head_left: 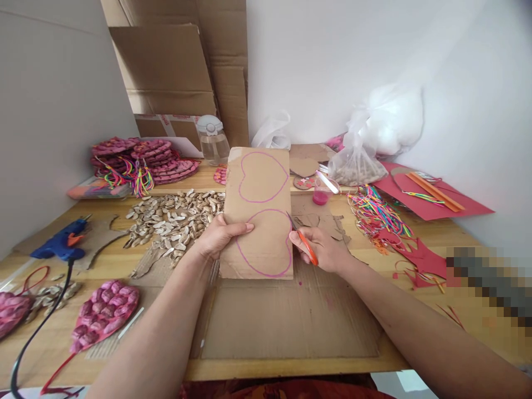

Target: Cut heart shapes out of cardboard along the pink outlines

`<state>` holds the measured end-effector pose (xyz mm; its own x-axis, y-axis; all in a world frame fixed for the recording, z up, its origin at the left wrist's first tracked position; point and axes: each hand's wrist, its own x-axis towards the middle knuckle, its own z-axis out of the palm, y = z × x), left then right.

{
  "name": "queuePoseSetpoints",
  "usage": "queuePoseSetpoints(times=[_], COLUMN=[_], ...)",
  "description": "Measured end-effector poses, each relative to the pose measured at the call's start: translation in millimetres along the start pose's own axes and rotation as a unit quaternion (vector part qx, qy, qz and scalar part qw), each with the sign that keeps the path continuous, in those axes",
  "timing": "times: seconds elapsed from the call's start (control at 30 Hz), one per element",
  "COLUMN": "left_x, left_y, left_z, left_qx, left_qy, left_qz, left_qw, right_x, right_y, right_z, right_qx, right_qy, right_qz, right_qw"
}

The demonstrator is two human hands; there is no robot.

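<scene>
Holding side: left hand clamped on the left edge of the cardboard sheet, thumb on the face, remaining fingers behind it.
Scissors side: right hand closed round the orange handle of the scissors, just beside the sheet's right edge. Hands apart, sheet between them.
Sheet: raised in front of the body above a flat cardboard mat; long axis runs away from the body, between the forearms.
Heart outlines: two, in purple. Upper heart lies beyond both hands; lower heart lies between them, its notch facing the right hand.
Governing relation: scissor blades point away from the body, at the sheet's right edge by the far curve of the lower heart; right hand nearer to that spot.
Left of left hand: peanut shells, then the blue glue gun on the bench.
Beyond right hand: cup of pink liquid; coloured cords farther right.
Hidden: left fingers behind the sheet; tip of the lower heart partly under the thumb.
Unclear: blade opening, and whether the blades bite the sheet, cannot be told; far right is pixelated.
</scene>
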<state>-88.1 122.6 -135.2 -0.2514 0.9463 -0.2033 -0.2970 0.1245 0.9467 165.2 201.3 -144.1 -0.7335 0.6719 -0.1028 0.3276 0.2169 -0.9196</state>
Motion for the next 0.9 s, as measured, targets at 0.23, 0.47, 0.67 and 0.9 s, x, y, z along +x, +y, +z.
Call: queuePoseSetpoints(times=[0.23, 0.47, 0.67, 0.9], left_x=[-0.8, -1.1, -0.4, 0.0], left_y=[2.6, 5.4, 4.8, 4.7], left_z=[-0.5, -3.1, -6.4, -7.9], left_qx=[-0.014, 0.001, 0.006, 0.002], left_qy=[-0.002, -0.005, -0.006, -0.014], left_qz=[-0.009, -0.006, -0.003, -0.001], left_qw=[1.000, 1.000, 1.000, 1.000], right_x=[0.4, -1.1, -0.7, 0.0], right_y=[1.0, -6.8, -9.3, -8.4], right_z=[2.1, 1.5, 0.6, 1.4], right_qx=[0.005, -0.022, -0.052, -0.042], right_qy=[0.008, 0.006, 0.009, 0.005], right_qz=[0.002, 0.002, -0.014, -0.010], right_qw=[1.000, 1.000, 0.999, 0.999])
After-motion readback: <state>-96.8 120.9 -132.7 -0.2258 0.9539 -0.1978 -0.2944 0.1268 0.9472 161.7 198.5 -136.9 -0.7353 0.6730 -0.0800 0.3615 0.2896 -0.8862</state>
